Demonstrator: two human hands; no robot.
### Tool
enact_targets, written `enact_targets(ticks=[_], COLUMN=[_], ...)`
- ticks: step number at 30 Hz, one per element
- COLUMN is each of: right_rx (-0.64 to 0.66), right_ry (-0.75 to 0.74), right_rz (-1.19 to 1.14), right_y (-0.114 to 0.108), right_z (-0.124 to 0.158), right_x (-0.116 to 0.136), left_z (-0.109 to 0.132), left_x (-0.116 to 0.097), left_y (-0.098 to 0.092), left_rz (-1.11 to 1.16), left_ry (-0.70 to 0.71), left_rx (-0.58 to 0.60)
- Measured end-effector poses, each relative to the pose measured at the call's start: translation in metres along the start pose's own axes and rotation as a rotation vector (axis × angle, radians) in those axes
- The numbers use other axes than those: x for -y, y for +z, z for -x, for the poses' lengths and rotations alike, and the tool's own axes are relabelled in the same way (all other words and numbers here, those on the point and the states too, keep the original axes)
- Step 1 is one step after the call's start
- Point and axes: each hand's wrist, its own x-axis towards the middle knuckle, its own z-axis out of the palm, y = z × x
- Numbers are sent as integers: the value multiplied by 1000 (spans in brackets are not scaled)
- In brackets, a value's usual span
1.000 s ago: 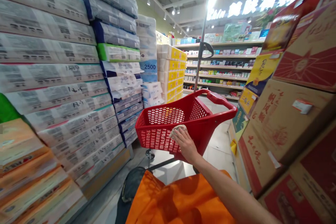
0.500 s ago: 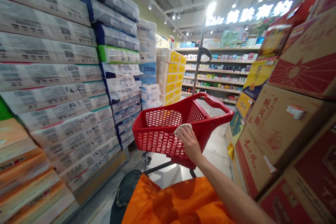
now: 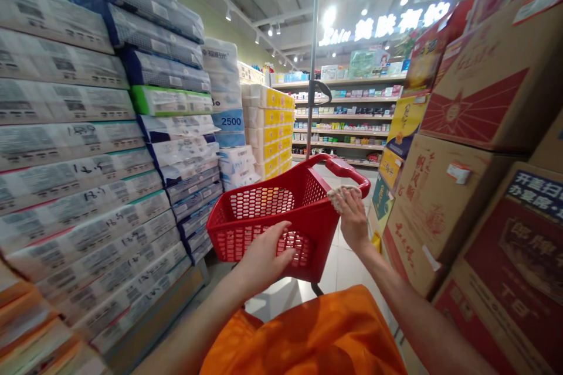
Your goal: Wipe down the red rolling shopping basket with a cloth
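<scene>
Red cart [image 3: 323, 228] at 12 o'clock from wearer; right hand [image 3: 353, 217] at 1, gripping pale cloth [image 3: 335, 198] against the cart's rim by the handle [image 3: 345, 169]; left hand [image 3: 269, 255] at 11, thumb and forefinger spread, at cart's near side, can't tell if touching; cartons [image 3: 428, 199] at 3, wrapped packs [image 3: 70, 135] at 9.

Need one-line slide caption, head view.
Right hand holds a pale crumpled cloth against a red perforated plastic shopping cart near its handle; left hand at its near side.
</scene>
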Motion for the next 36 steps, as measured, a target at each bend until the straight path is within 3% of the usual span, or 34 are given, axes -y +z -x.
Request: enact_targets(ticks=[3,6,8,10,12,14,17,20,24,26,28,33,36], right_rx=[69,185,144,34,-49,-48,65,142,47,137,269,555,603], right_ry=[-42,-144,-124,-45,31,66,-68,-221,5,120,122,-204,-179], right_rz=[5,-49,-55,-30,15,55,40,-38,-9,38,46,-48,26], right_y=[1,0,-6,-14,-18,-17,-12,-13,-22,-19,-9,17,12], right_z=[28,62,55,25,-7,-22,-5,7,-41,-68,-80,-63,-64], right_x=[-10,-9,-15,-29,-44,-52,-39,-24,-40,-47,-36,37,38], left_z=[-30,-31,-30,-33,-38,-43,-48,-54,-60,-61,-60,-54,-50], left_x=[4,14,19,20,18,16,21,37,62,69,71,73,80], left_y=[22,47,59,65,65,62,55,48,38,36,35,34,32], left_rz=[-120,-263,-302,-321,-334,-345,-364,-392,-389,-375,-370,-375,-376], left_ry=[-50,-108,-96,-62,-30,-10,-11,-121,-366,-400,-381,-339,-427], left_rx=[69,125,124,87,38,-11,-57,-61,60,131,160,157,112])
